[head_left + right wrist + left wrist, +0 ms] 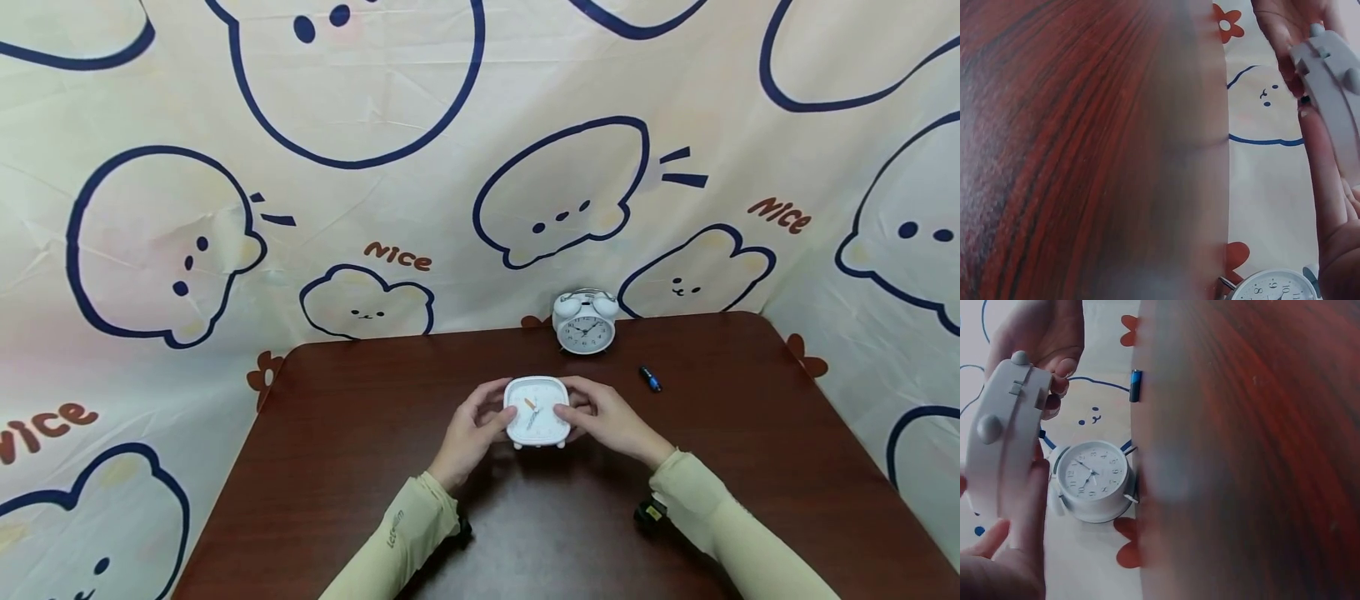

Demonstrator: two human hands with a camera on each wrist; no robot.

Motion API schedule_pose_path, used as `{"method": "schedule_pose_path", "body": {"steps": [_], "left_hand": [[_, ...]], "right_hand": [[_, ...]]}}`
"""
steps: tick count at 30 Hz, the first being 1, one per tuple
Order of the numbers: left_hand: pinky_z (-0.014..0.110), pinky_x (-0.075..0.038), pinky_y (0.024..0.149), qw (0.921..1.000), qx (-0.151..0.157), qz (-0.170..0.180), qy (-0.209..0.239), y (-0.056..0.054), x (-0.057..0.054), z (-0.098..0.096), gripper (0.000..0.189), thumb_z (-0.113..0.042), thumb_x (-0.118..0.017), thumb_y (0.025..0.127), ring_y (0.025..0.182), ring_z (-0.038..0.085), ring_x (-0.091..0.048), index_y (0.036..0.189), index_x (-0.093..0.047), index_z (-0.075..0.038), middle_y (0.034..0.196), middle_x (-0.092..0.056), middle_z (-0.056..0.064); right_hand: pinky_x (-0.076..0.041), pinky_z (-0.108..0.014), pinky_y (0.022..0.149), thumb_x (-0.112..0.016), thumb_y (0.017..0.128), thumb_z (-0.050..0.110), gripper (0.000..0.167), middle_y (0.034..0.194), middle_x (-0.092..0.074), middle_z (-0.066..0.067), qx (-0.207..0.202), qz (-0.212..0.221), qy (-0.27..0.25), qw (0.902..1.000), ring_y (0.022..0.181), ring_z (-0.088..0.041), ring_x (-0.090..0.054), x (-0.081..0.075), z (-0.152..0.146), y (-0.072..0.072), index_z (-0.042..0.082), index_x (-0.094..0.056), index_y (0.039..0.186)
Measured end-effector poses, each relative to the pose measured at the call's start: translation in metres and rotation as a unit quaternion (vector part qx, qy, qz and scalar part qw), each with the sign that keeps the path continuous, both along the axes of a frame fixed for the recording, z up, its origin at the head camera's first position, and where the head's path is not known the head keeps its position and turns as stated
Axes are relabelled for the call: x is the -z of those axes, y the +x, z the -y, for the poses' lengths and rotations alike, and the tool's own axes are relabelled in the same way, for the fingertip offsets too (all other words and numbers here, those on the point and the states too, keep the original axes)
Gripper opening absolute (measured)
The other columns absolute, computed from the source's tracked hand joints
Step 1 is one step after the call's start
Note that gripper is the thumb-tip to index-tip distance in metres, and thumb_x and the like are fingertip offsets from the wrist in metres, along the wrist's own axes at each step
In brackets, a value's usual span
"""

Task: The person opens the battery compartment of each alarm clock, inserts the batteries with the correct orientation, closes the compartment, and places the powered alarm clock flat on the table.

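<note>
I'm watching the left hand (467,432) and right hand (613,421) pinching the square clock (540,431) between thumbs and fingers, over the table (360,442); lifting is looking done, release remaining; a battery (650,379) is lying untouched.

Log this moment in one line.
left hand: grips squarish clock; right hand: grips same clock; battery, bell clock: on table

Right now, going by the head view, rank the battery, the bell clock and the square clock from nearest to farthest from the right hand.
From the right hand:
1. Square clock: in its grip, on its left side.
2. Battery: on the table, beyond the hand and to its right.
3. Bell clock: farthest back, near the table's far edge.
</note>
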State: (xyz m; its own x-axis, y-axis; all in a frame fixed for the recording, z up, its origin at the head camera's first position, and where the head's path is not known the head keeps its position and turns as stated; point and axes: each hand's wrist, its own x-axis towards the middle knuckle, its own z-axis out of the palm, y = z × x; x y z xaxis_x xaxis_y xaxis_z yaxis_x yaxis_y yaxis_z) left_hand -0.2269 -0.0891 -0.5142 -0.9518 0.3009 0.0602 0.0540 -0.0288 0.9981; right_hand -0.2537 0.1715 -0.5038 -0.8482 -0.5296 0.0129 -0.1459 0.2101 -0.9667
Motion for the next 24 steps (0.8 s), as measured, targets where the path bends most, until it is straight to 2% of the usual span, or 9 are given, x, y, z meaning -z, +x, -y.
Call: {"method": "schedule_pose_path", "body": {"steps": [3, 6, 8, 11, 15, 17, 21, 22, 24], "left_hand": [[0.04, -0.062, 0.084, 0.9978, 0.014, -0.04, -0.051, 0.001, -0.001, 0.0, 0.072, -0.012, -0.077, 0.094, 0.108, 0.021, -0.067, 0.157, -0.043, -0.022, 0.147, -0.049, 0.011], [0.032, -0.061, 0.084, 0.9873, 0.029, -0.095, -0.124, 0.003, -0.003, -0.002, 0.094, -0.014, -0.088, 0.083, 0.114, 0.023, -0.062, 0.159, -0.036, -0.034, 0.153, -0.04, 0.005], [0.031, -0.06, 0.084, 0.976, 0.027, -0.133, -0.171, 0.005, -0.005, -0.004, 0.103, -0.018, -0.092, 0.079, 0.115, 0.022, -0.06, 0.16, -0.032, -0.036, 0.155, -0.039, 0.004], [0.036, -0.057, 0.093, 0.9522, 0.004, -0.18, -0.246, 0.007, -0.007, -0.008, 0.106, -0.025, -0.094, 0.077, 0.122, 0.021, -0.057, 0.162, -0.03, -0.034, 0.156, -0.04, 0.002], [0.044, -0.053, 0.1, 0.9268, -0.022, -0.208, -0.312, 0.009, -0.008, -0.014, 0.107, -0.031, -0.093, 0.078, 0.13, 0.022, -0.057, 0.163, -0.028, -0.032, 0.156, -0.042, 0.002], [0.045, -0.055, 0.096, 0.9179, -0.028, -0.219, -0.33, 0.008, -0.008, -0.016, 0.107, -0.033, -0.093, 0.078, 0.126, 0.024, -0.06, 0.163, -0.028, -0.032, 0.154, -0.043, 0.003], [0.045, -0.055, 0.092, 0.9129, -0.034, -0.23, -0.335, 0.006, -0.007, -0.015, 0.106, -0.035, -0.094, 0.076, 0.121, 0.024, -0.063, 0.162, -0.033, -0.031, 0.15, -0.047, 0.003], [0.045, -0.055, 0.092, 0.9137, -0.035, -0.233, -0.331, 0.006, -0.006, -0.014, 0.105, -0.035, -0.094, 0.075, 0.121, 0.024, -0.063, 0.161, -0.035, -0.029, 0.149, -0.048, 0.004], [0.045, -0.055, 0.095, 0.92, -0.033, -0.229, -0.316, 0.005, -0.005, -0.012, 0.105, -0.034, -0.095, 0.074, 0.124, 0.023, -0.061, 0.161, -0.036, -0.027, 0.148, -0.05, 0.003]], "right_hand": [[-0.062, -0.052, 0.074, -0.065, 0.104, 0.022, 0.054, 0.098, -0.071, -0.016, 0.006, -0.005, 0.005, 1.0, 0.08, -0.025, -0.075, -0.002, 0.0, 0.0, 0.0, -0.046, 0.149], [-0.063, -0.05, 0.073, -0.066, 0.103, 0.023, 0.054, 0.096, -0.07, -0.015, 0.011, -0.006, 0.009, 0.9999, 0.078, -0.026, -0.075, -0.003, 0.0, 0.0, 0.001, -0.047, 0.149], [-0.063, -0.049, 0.073, -0.066, 0.103, 0.022, 0.054, 0.095, -0.071, -0.015, 0.013, -0.005, 0.014, 0.9998, 0.078, -0.026, -0.075, -0.003, 0.0, -0.001, 0.001, -0.047, 0.149], [-0.064, -0.048, 0.073, -0.066, 0.103, 0.022, 0.054, 0.094, -0.071, -0.015, 0.015, 0.0, 0.019, 0.9997, 0.077, -0.026, -0.075, -0.004, 0.0, -0.001, 0.0, -0.047, 0.149], [-0.064, -0.044, 0.072, -0.066, 0.103, 0.023, 0.054, 0.093, -0.07, -0.014, 0.019, 0.0, 0.021, 0.9996, 0.078, -0.026, -0.075, -0.005, -0.001, 0.0, 0.0, -0.047, 0.148], [-0.064, -0.042, 0.071, -0.067, 0.103, 0.024, 0.055, 0.093, -0.07, -0.014, 0.021, -0.001, 0.021, 0.9995, 0.078, -0.025, -0.075, -0.005, -0.001, 0.0, 0.0, -0.048, 0.148], [-0.064, -0.042, 0.072, -0.066, 0.103, 0.025, 0.056, 0.095, -0.07, -0.014, 0.017, -0.001, 0.02, 0.9997, 0.079, -0.023, -0.074, -0.003, -0.002, -0.001, 0.001, -0.047, 0.149], [-0.064, -0.043, 0.073, -0.067, 0.103, 0.025, 0.057, 0.096, -0.07, -0.014, 0.013, 0.0, 0.018, 0.9997, 0.081, -0.022, -0.074, -0.003, -0.002, -0.001, 0.001, -0.047, 0.15], [-0.064, -0.044, 0.075, -0.068, 0.102, 0.024, 0.059, 0.1, -0.07, -0.014, 0.002, -0.006, 0.019, 0.9998, 0.084, -0.021, -0.074, -0.002, -0.003, -0.002, 0.003, -0.045, 0.152]]}}
